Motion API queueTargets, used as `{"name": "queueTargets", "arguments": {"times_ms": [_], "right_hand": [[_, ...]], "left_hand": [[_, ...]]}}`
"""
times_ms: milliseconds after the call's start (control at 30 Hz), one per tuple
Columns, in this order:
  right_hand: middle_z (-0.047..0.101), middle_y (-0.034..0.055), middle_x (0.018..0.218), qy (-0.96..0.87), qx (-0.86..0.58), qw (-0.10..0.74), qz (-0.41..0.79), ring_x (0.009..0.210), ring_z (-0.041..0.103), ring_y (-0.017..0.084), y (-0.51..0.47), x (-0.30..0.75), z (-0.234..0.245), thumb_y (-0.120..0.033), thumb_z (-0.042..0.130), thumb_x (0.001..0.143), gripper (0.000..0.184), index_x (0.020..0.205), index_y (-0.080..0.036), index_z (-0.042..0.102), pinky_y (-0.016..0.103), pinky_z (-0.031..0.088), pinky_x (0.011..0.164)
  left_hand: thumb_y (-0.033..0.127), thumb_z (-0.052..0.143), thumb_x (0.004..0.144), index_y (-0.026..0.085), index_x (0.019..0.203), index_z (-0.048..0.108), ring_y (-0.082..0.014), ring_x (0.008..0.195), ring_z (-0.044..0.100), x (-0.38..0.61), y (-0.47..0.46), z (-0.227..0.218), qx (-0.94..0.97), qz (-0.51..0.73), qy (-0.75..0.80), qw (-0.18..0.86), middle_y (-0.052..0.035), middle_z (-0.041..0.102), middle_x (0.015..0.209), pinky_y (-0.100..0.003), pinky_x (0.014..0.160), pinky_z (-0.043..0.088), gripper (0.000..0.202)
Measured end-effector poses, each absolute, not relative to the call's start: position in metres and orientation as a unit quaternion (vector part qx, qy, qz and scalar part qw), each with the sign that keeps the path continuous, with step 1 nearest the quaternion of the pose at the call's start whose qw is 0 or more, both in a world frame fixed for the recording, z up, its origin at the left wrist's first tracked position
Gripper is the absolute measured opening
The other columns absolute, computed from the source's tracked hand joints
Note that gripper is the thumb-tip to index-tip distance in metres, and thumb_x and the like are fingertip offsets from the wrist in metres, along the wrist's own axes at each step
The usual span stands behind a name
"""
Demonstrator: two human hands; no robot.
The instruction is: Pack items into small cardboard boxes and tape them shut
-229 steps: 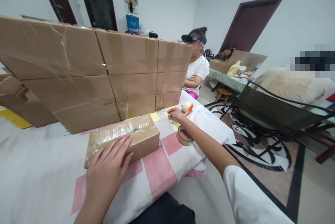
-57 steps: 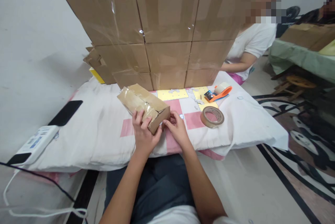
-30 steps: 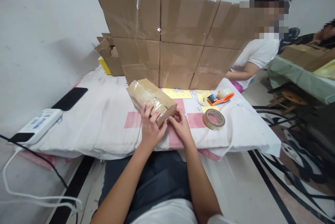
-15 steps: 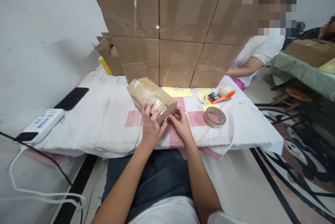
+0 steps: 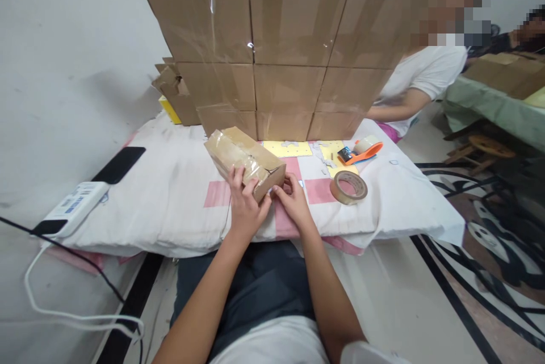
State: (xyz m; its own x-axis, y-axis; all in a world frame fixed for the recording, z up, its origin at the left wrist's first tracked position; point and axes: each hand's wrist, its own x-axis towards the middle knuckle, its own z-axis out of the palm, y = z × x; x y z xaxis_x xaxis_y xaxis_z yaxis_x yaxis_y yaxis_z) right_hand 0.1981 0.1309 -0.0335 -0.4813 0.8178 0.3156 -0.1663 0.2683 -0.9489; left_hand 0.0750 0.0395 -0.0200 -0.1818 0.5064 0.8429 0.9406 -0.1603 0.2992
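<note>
The taped box (image 5: 242, 154) is being held at the bench (image 5: 162, 199) by the left hand (image 5: 246, 205), its five-o'clock end being gripped; there the fingers of the right hand (image 5: 293, 200) are being curled, whether shut on anything cannot be told. A tape roll (image 5: 349, 199) is being supported at three o'clock.

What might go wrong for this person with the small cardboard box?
A gap shows at the near end of the small cardboard box, so the top could lift if the left hand eases its grip. The stacked boxes stand just behind, so a hard push might jar them. The tape roll lies near the right hand and might get knocked.
</note>
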Motion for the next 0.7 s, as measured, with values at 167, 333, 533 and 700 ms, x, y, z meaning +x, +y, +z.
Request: {"name": "queueTargets", "arguments": {"times_ms": [167,333,533,700], "right_hand": [[0.064,0.0062,0.125,-0.645,-0.243,0.447,0.571,0.120,0.059,0.022,0.132,0.200,-0.036,-0.032,0.060,0.091,0.029,0.119,-0.025,0.059,0.037,0.048,0.104],[0.054,0.0060,0.143,-0.665,-0.229,0.416,0.577,0.129,0.054,0.022,0.131,0.197,-0.041,-0.031,0.058,0.092,0.049,0.139,-0.028,0.048,0.037,0.047,0.106],[0.066,0.0067,0.119,-0.683,-0.260,0.442,0.521,0.106,0.062,0.022,0.119,0.200,-0.034,-0.026,0.064,0.087,0.041,0.127,-0.023,0.057,0.036,0.053,0.091],[0.064,0.0059,0.113,-0.667,-0.285,0.525,0.445,0.097,0.061,0.021,0.108,0.246,0.000,-0.030,0.064,0.089,0.038,0.126,-0.024,0.055,0.035,0.053,0.087]], "left_hand": [[0.022,0.074,0.080,0.024,0.131,0.032,-0.0407,0.152,0.013,0.073,0.040,-0.021,-0.600,-0.472,-0.601,0.236,-0.0211,0.027,0.154,-0.068,0.115,0.027,0.067],[0.020,0.073,0.080,0.023,0.132,0.032,-0.0402,0.151,0.014,0.072,0.041,-0.023,-0.596,-0.479,-0.602,0.229,-0.0205,0.028,0.151,-0.069,0.116,0.026,0.067],[0.018,0.074,0.081,0.023,0.135,0.032,-0.0386,0.151,0.015,0.073,0.032,-0.006,-0.629,-0.490,-0.568,0.206,-0.0205,0.029,0.151,-0.069,0.116,0.025,0.069],[0.012,0.074,0.079,0.027,0.134,0.033,-0.0359,0.151,0.021,0.109,0.039,0.042,-0.687,-0.501,-0.478,0.221,-0.0163,0.031,0.153,-0.070,0.118,0.023,0.070]]}}
